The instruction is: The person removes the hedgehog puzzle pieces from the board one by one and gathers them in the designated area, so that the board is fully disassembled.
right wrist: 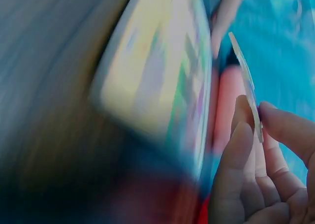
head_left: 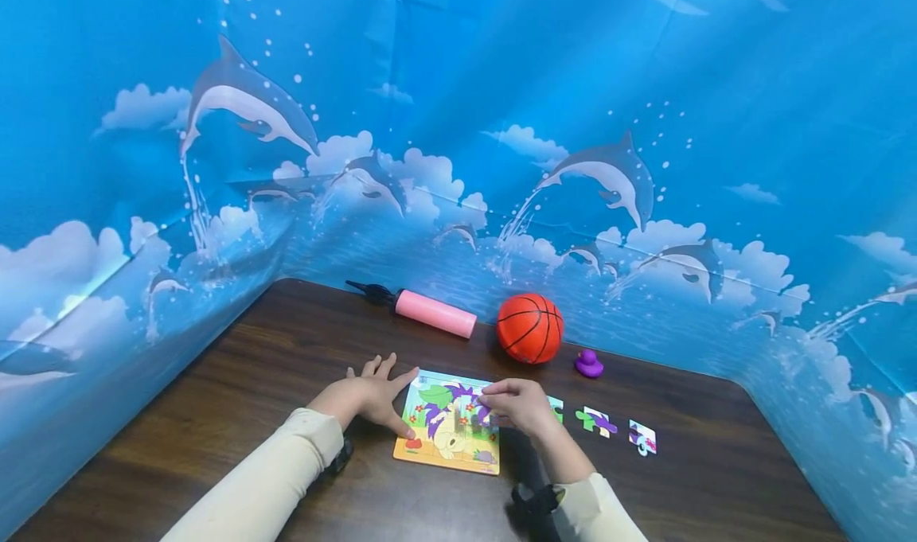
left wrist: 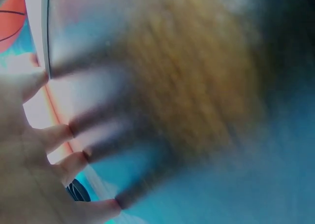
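Left hand [head_left: 368,400] splayed at left edge of puzzle board [head_left: 446,462]; right hand [head_left: 523,407] pinches held piece [right wrist: 244,68] at board's right side; loose pieces [head_left: 596,421] right of board.

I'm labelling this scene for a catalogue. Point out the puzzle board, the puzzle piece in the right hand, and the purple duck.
Puzzle board [head_left: 437,458], head view: its orange lower border.
Puzzle piece [right wrist: 246,71], right wrist view: its thin edge.
Purple duck [head_left: 589,365], head view: its body.
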`<state>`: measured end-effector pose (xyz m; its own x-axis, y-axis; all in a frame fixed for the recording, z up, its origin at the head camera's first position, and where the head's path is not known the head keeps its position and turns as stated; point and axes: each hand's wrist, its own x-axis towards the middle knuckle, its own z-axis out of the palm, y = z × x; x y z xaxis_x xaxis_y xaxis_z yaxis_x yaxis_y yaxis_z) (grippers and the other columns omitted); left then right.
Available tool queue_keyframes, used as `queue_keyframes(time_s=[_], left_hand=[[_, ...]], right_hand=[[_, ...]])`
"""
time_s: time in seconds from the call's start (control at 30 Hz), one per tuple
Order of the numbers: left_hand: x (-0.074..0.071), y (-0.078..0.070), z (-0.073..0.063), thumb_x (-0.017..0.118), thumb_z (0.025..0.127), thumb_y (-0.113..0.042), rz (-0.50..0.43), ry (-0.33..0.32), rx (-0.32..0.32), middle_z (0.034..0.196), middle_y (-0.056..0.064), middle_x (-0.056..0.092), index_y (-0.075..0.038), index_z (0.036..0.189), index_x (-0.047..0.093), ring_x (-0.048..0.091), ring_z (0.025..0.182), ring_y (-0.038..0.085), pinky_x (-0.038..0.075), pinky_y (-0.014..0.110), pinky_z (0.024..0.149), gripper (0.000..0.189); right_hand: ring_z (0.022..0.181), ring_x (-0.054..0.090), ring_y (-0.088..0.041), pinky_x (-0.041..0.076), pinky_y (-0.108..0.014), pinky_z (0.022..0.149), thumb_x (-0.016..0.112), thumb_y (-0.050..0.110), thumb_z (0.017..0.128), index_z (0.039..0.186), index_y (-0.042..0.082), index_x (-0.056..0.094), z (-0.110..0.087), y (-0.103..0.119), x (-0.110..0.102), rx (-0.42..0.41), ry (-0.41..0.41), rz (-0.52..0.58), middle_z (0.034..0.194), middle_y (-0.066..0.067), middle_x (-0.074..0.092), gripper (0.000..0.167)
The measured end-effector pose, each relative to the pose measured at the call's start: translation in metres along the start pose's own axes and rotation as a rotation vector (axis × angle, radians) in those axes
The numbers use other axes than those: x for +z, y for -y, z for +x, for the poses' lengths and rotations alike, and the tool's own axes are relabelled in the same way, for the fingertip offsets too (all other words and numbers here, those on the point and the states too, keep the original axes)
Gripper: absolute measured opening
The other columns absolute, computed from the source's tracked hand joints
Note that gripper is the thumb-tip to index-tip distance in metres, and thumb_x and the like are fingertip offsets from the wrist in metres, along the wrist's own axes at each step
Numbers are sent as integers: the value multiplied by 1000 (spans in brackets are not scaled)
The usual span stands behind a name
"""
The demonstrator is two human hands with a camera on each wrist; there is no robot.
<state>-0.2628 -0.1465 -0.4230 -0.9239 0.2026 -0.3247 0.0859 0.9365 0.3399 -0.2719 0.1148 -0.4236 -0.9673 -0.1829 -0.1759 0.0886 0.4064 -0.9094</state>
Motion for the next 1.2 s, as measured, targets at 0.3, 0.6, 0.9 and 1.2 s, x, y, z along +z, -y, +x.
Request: queue_keyframes(time_s=[0.3, 0.6, 0.9, 1.2], left_hand=[[-1, 4, 1, 82, 70, -59, -18, 9, 18, 162, 25, 12, -20, 157, 31, 7, 146, 50, 5, 76, 108, 108], [-2, 3, 0, 82, 70, -61, -16, 18, 6, 162, 24, 12, -20, 157, 31, 7, 146, 49, 5, 75, 109, 109], [-4, -1, 0, 83, 70, -57, -5, 18, -4, 162, 24, 12, -20, 157, 31, 7, 146, 49, 5, 75, 110, 108], [-2, -1, 0, 83, 71, -57, -7, -6, 26, 160, 26, 15, -18, 156, 33, 10, 145, 51, 9, 77, 108, 106]], right_hand=[[73, 67, -15, 60, -38, 70, 70, 5, 90, 99, -8, 72, -23, -47, -70, 81, -166, -18, 85, -7, 72, 15], [67, 64, -14, 59, -34, 65, 72, 9, 89, 94, -4, 75, -31, -54, -77, 80, -203, -166, 80, -3, 69, 14], [69, 56, -17, 45, -36, 56, 66, 29, 93, 96, 10, 77, -38, -28, -74, 10, -272, -652, 83, -2, 70, 22], [86, 58, -18, 52, -36, 68, 81, 21, 83, 108, 17, 75, -16, -7, -14, -213, -5, -684, 105, -4, 62, 27]])
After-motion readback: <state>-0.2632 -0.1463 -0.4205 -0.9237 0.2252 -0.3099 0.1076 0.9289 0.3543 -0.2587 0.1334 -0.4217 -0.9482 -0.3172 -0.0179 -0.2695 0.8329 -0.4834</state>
